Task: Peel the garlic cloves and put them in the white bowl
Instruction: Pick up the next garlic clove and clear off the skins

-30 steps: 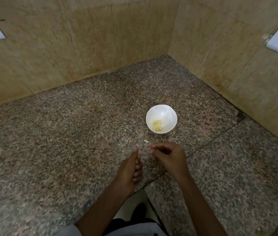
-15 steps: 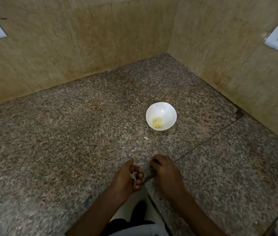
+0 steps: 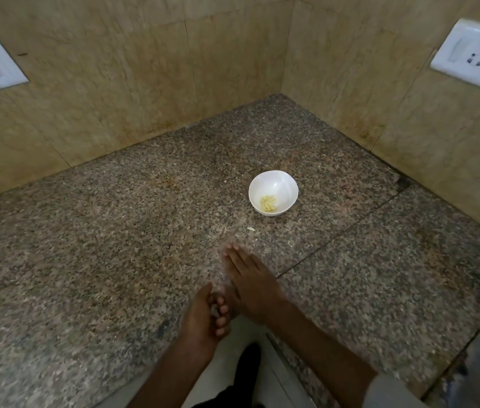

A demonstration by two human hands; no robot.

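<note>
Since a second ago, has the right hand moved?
Yes. The right hand now lies flat with fingers stretched toward the white bowl, no longer curled in a pinch near the counter edge.

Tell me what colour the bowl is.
White, seen in the head view: the bowl.

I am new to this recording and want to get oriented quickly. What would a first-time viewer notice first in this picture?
The white bowl stands alone on the speckled granite counter near the tiled corner, with a small heap of peeled garlic inside. Near the front edge, the right hand lies flat with fingers spread, while the left hand is curled beside it. A small pale scrap lies between bowl and hands.
</note>
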